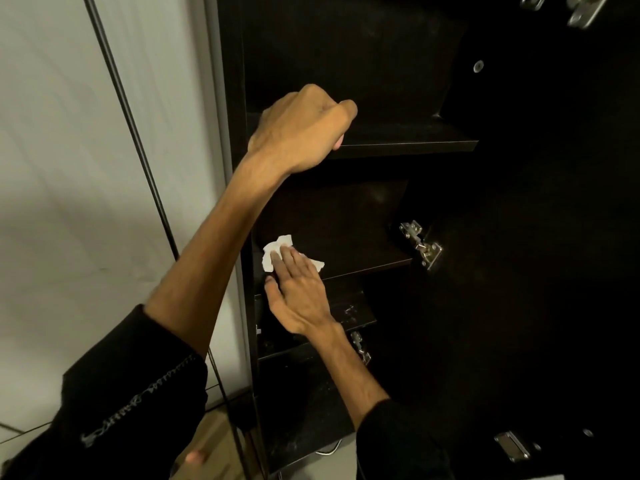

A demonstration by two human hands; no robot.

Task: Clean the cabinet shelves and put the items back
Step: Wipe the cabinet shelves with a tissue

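Observation:
A tall dark cabinet stands open with bare shelves. My left hand (304,129) is curled over the front edge of the upper shelf (408,144), gripping it. Lower down, my right hand (298,289) lies flat, fingers together, pressing a crumpled white tissue (275,251) onto the left end of the middle shelf (367,265). Part of the tissue sticks out past my fingertips. Two more shelves (349,313) show below, the lower ones speckled with pale dust. No items stand on any shelf in view.
The open cabinet door (536,237) fills the right side, with metal hinges (420,245) along its inner edge. A pale wall (69,168) and a thin black pole (138,143) lie to the left. Light floor shows at the bottom left.

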